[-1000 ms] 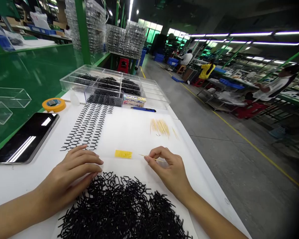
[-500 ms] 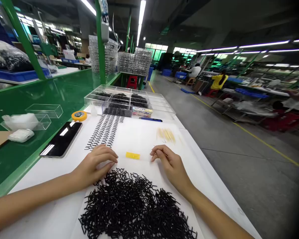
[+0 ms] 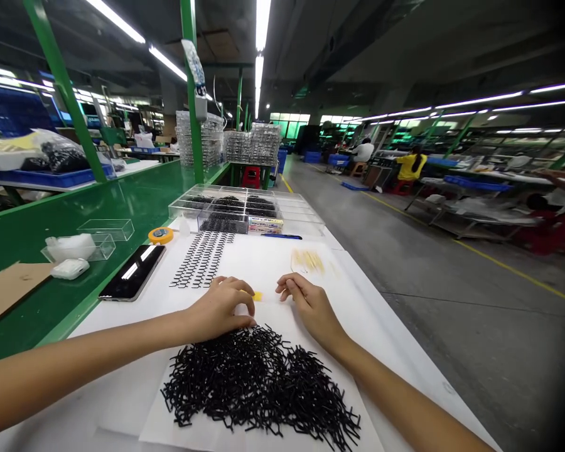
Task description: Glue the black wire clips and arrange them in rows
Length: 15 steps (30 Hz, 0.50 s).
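Observation:
A heap of small black wire pieces (image 3: 258, 386) lies on a white sheet at the near edge of the white table (image 3: 371, 314). My left hand (image 3: 221, 307) rests at the heap's far edge, fingers curled with their tips down by a small yellow piece (image 3: 257, 295). My right hand (image 3: 308, 304) lies just right of that piece, fingers pinched together; a thin stick was in them earlier, and I cannot make it out now. Rows of black pieces (image 3: 200, 258) are laid out beyond the left hand. A bunch of thin yellow sticks (image 3: 307, 261) lies beyond the right hand.
A phone (image 3: 132, 280), yellow tape roll (image 3: 161, 235) and blue pen (image 3: 282, 236) lie on the table. A clear compartment tray (image 3: 306, 210) with black pieces stands at the far end. A green bench (image 3: 98, 207) runs on the left, an aisle on the right, with seated people beyond.
The camera has tilted up, so more of the hall shows. My left hand slid right towards the yellow piece and partly covers it. My right hand stayed in place.

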Motion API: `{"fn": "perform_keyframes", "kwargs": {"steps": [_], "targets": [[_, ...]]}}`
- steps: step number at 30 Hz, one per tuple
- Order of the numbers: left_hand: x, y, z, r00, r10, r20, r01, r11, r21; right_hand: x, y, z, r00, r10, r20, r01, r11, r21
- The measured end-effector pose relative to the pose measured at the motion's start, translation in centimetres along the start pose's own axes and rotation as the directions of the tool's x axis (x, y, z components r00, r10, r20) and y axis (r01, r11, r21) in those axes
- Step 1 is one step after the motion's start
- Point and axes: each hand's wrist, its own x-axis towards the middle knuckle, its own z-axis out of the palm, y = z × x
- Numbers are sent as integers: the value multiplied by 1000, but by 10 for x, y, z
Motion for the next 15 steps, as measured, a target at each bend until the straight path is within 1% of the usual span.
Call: {"fn": "perform_keyframes", "kwargs": {"steps": [5,9,12,15], "targets": [[3,1,4,999,-8,40,10,999,-48,-1,-4,1,1000,-7,-6,7,999,-32],[4,2,-3,999,-42,32,47,980,-194,-1,-5,1,1000,12,-10,-13,999,-36],[5,-4,-13,993,-108,36,114,927,-356,-2,-6,0,999,45,-7,-45,999,-20],[7,-13,-18,976,-193,104,219,834,-506,-2,-4,-1,996,88,5,-88,996,22]]}}
